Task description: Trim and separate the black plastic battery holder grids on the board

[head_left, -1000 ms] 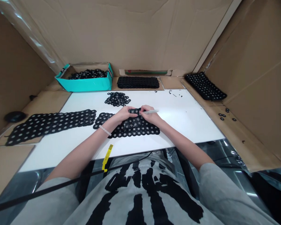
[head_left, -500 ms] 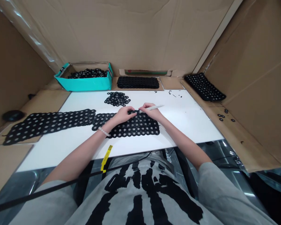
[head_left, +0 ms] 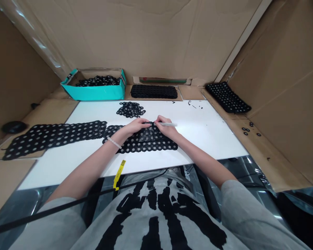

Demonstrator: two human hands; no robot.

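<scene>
Gripping the white pen-like tool (head_left: 171, 124) in the right hand (head_left: 166, 127), pinching the dotted black sheet (head_left: 151, 145) mid-frame, far edge, with the left hand (head_left: 136, 126)!

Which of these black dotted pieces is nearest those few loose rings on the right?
The slanted piece beside the right-hand cardboard wall, just beyond the loose rings. The other dotted pieces all lie farther left.

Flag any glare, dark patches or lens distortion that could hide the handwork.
Head view: bright reflection on the white board beside the right hand; shiny streaks on the tape, upper left; black stack too dark to separate layers; wide-angle stretching towards the edges; fingertips at the pale pen-like tool small and soft.
</scene>
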